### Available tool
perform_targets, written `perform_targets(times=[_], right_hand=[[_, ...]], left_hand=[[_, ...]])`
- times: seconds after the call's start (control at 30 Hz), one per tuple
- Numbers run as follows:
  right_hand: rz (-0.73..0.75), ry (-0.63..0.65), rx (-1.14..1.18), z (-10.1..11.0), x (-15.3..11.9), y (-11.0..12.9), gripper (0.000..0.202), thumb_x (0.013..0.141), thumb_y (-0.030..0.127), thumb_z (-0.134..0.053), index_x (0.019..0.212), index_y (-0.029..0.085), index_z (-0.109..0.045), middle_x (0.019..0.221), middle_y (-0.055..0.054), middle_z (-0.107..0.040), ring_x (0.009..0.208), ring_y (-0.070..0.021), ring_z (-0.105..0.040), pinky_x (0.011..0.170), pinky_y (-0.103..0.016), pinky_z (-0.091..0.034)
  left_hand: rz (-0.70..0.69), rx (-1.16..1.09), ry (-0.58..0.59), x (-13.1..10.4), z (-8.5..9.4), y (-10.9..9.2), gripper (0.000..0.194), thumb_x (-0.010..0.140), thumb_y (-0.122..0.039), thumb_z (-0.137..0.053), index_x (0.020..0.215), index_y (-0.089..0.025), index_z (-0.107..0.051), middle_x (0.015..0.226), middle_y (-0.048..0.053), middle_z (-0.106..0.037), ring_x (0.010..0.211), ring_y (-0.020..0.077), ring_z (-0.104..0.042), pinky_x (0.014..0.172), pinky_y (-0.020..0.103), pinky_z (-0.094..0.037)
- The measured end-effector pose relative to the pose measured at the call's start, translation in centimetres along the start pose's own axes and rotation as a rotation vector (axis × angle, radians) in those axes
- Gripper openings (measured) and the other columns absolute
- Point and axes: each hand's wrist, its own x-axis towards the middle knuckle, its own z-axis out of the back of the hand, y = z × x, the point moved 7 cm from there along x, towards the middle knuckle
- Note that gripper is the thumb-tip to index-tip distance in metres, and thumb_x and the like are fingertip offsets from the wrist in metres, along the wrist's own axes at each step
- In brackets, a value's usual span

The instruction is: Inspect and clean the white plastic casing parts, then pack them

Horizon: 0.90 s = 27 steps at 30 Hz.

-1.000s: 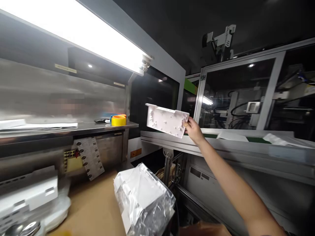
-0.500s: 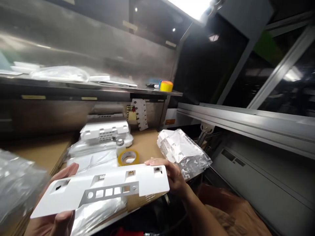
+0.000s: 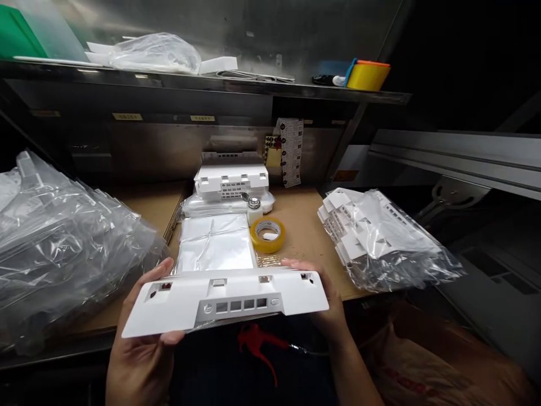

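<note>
A long white plastic panel [image 3: 240, 285], with a recessed row of square windows and notches along its upper edge, is held level in front of me. My left hand [image 3: 146, 332] grips its left end, thumb below and fingers behind. My right hand [image 3: 327, 304] has hold of its right end, fingertips over the top edge. Just beyond the panel lie a stack of clear plastic bags [image 3: 215, 242] and a roll of yellow tape [image 3: 267, 235]. A small bottle with a metal cap [image 3: 254, 210] stands behind the tape.
Similar white panels [image 3: 231, 177] are stacked at the back. A clear bag of white panels [image 3: 372, 237] lies right, and a heap of plastic bags [image 3: 71, 242] left. Below the panel is a red air gun [image 3: 257, 341]. A metal shelf [image 3: 236, 84] crosses above, bearing a yellow tape roll [image 3: 368, 75].
My view has swung left and down. The panel, still in both hands, has moved right in view and sits more level. The red air gun now shows more fully beneath it.
</note>
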Motion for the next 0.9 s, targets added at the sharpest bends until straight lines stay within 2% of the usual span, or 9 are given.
perform_targets(times=[0.1,0.33,0.47,0.57,0.63,0.73,0.8,0.83,0.9], right_hand=[[0.001,-0.026,0.006,0.6,0.0,-0.3,0.027,0.091,0.024,-0.070,0.118,0.030,-0.068,0.131,-0.006,-0.073,0.126,-0.0290,-0.066,0.109,-0.046,-0.053],[0.027,-0.055,-0.047,1.8,0.1,-1.2,0.022,0.094,0.032,-0.069,0.116,0.030,-0.068,0.137,-0.006,-0.070,0.131,-0.0278,-0.064,0.109,-0.042,-0.050],[0.053,-0.066,-0.037,2.0,0.0,-1.8,0.022,0.095,0.031,-0.068,0.116,0.029,-0.068,0.137,-0.006,-0.070,0.130,-0.0265,-0.064,0.110,-0.039,-0.048],[0.097,-0.086,-0.032,2.1,0.0,-1.7,0.021,0.095,0.029,-0.067,0.116,0.028,-0.067,0.136,-0.006,-0.070,0.130,-0.0270,-0.064,0.112,-0.042,-0.047],[0.129,-0.092,-0.025,2.2,0.0,-1.5,0.018,0.097,0.029,-0.065,0.115,0.028,-0.068,0.136,-0.006,-0.071,0.131,-0.0273,-0.063,0.114,-0.045,-0.044],[0.160,-0.052,0.008,1.9,-0.1,-1.3,0.016,0.099,0.030,-0.062,0.115,0.029,-0.067,0.137,-0.004,-0.070,0.135,-0.0275,-0.060,0.118,-0.048,-0.041],[0.180,0.023,0.030,1.3,-0.1,-1.5,0.018,0.099,0.030,-0.062,0.117,0.030,-0.067,0.140,-0.003,-0.068,0.140,-0.0281,-0.056,0.119,-0.049,-0.041],[0.184,0.068,0.025,1.0,0.0,-1.7,0.020,0.099,0.030,-0.063,0.118,0.031,-0.066,0.142,-0.003,-0.067,0.142,-0.0282,-0.054,0.119,-0.049,-0.041],[0.171,0.157,-0.056,0.3,0.9,-2.4,0.026,0.098,0.028,-0.063,0.123,0.033,-0.065,0.147,-0.002,-0.063,0.144,-0.0280,-0.051,0.119,-0.049,-0.041]], left_hand=[[-0.033,-0.015,0.024,-0.4,-0.5,-0.3,0.072,0.082,-0.064,-0.073,0.141,-0.028,-0.055,0.157,0.005,-0.051,0.147,0.0269,-0.043,0.118,0.026,-0.037],[-0.073,-0.078,0.027,-0.9,-1.5,-0.4,0.071,0.076,-0.059,-0.082,0.136,-0.031,-0.059,0.157,0.006,-0.052,0.150,0.0330,-0.039,0.125,0.043,-0.029],[-0.064,-0.125,0.028,-1.1,-1.7,-0.1,0.067,0.074,-0.056,-0.085,0.133,-0.034,-0.062,0.155,0.004,-0.055,0.150,0.0308,-0.038,0.126,0.041,-0.027],[-0.016,-0.213,-0.005,-1.4,-1.8,0.1,0.067,0.066,-0.056,-0.091,0.125,-0.034,-0.069,0.155,0.003,-0.055,0.153,0.0315,-0.034,0.127,0.040,-0.025],[0.107,-0.406,-0.050,-1.3,-1.7,0.7,0.071,0.063,-0.069,-0.086,0.122,-0.033,-0.071,0.159,0.003,-0.051,0.155,0.0337,-0.028,0.127,0.043,-0.025],[0.565,-0.812,-0.075,-1.4,-2.7,3.2,0.081,0.074,-0.085,-0.063,0.135,-0.031,-0.064,0.154,0.006,-0.057,0.150,0.0351,-0.039,0.120,0.050,-0.039],[0.898,-0.973,-0.046,-1.9,-3.7,4.6,0.074,0.088,-0.074,-0.056,0.143,-0.025,-0.057,0.136,0.012,-0.070,0.135,0.0363,-0.058,0.108,0.051,-0.053],[1.009,-1.005,-0.030,-2.1,-3.9,5.0,0.066,0.093,-0.063,-0.056,0.144,-0.022,-0.056,0.127,0.014,-0.075,0.125,0.0363,-0.066,0.100,0.050,-0.058],[1.120,-1.030,-0.037,-2.0,-3.5,5.8,0.050,0.097,-0.038,-0.056,0.142,-0.017,-0.056,0.107,0.014,-0.081,0.102,0.0342,-0.077,0.084,0.046,-0.066]])
